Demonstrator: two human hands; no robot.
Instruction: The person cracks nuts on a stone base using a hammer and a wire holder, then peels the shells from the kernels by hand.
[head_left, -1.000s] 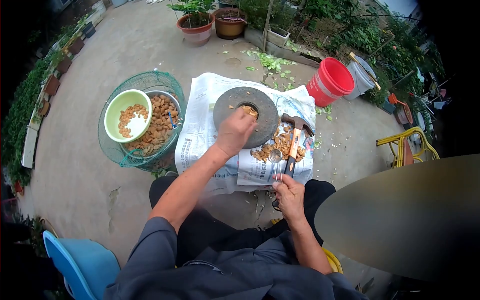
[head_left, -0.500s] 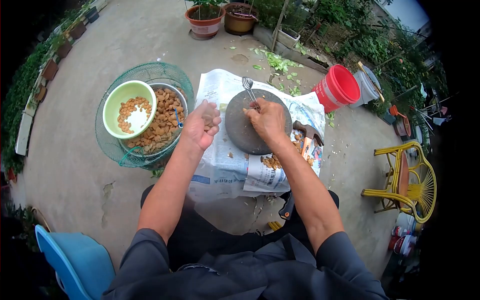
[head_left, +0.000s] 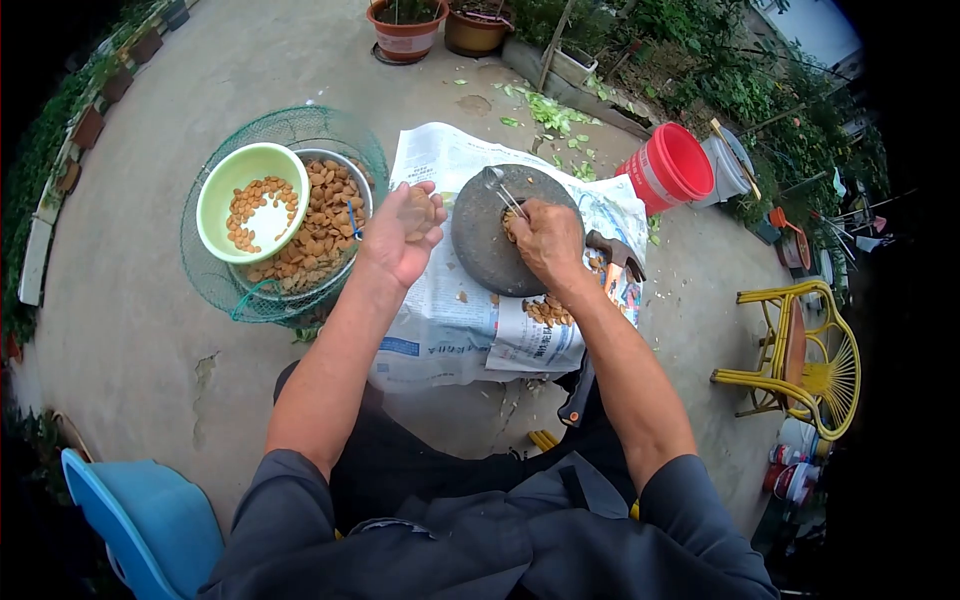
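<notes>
My left hand point(head_left: 403, 235) is raised palm up beside the stone, its fingers curled inward around something pale brown that is too blurred to name. Low over the round grey stone disc point(head_left: 485, 262), my right hand point(head_left: 550, 243) grips the thin double-wire handle of a metal spoon point(head_left: 492, 177). The spoon's rounded head points away from me. Some brown shell or nut shows at the right fingertips, partly hidden. Near the right wrist lies a hammer point(head_left: 617, 252) on the newspaper point(head_left: 425, 325), and a heap of brown shells point(head_left: 547, 312) sits in front of the stone.
At left, a green net point(head_left: 200, 255) surrounds a metal basin of brown nuts point(head_left: 335, 215); a pale green bowl point(head_left: 212, 215) with kernels rests on it. A red bucket point(head_left: 640, 172), yellow chair point(head_left: 780, 378) and blue tub point(head_left: 165, 520) stand around.
The spoon's head has dipped toward the stone and my right hand has shifted slightly. My left hand has risen a little, still curled. The whole view has tilted slightly.
</notes>
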